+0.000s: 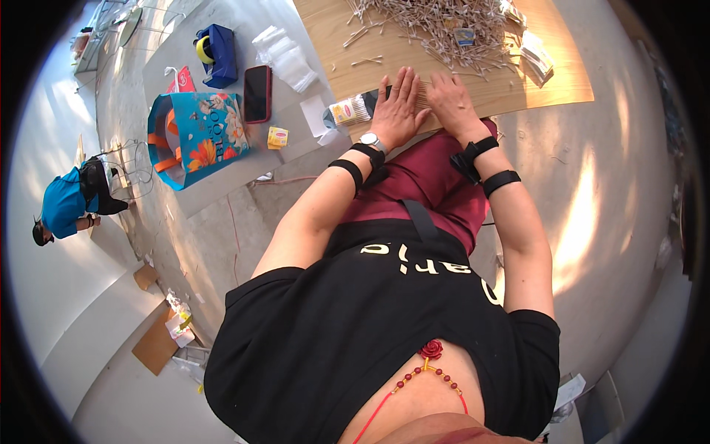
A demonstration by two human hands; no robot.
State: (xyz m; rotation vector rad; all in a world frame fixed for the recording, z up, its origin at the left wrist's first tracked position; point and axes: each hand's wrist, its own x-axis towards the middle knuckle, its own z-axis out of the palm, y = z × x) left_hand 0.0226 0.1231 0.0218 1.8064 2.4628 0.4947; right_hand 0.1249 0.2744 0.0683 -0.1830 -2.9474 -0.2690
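My left hand (401,109) lies flat near the wooden table's front edge, fingers stretched out and close together. Beside it rests my right hand (452,103), palm down, its fingers slightly bent onto the tabletop. A few cotton swabs (424,89) show in the narrow gap between the two hands; what lies under the palms is hidden. Left of my left hand is a clear packet of cotton swabs (347,112) with a yellow label, a dark strip next to it. Beyond my hands a large loose pile of cotton swabs (444,26) spreads over the table (347,70).
On the grey surface at left are a phone (257,94), a blue tape dispenser (216,56), a flowered gift bag (200,140), white plastic sleeves (285,59) and a yellow card (277,138). Swab packets (537,58) lie at right. A person (65,198) bends over far left.
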